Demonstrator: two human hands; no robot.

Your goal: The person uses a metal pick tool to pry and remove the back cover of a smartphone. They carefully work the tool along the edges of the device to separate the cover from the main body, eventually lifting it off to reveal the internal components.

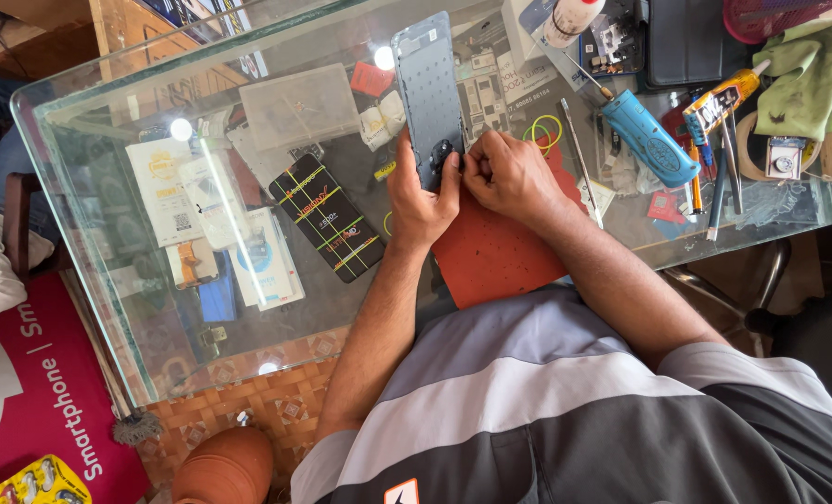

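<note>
I'm holding the grey phone frame (430, 93) upright over the red mat (491, 252), left hand (418, 201) clamped on its near end, right hand (509, 173) fingertips pinching a small part there; seating it calls for fine pressure.

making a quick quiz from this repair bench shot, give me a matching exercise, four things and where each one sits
Things:
1. phone frame
2. blue rotary tool
3. green cloth
4. red mat

Places:
A. far right corner of the glass table
B. under the right forearm, at the table's near edge
C. held between the left hand and right hand
D. lying right of the hands, beside tweezers and a glue tube

Pairs: 1-C, 2-D, 3-A, 4-B
</note>
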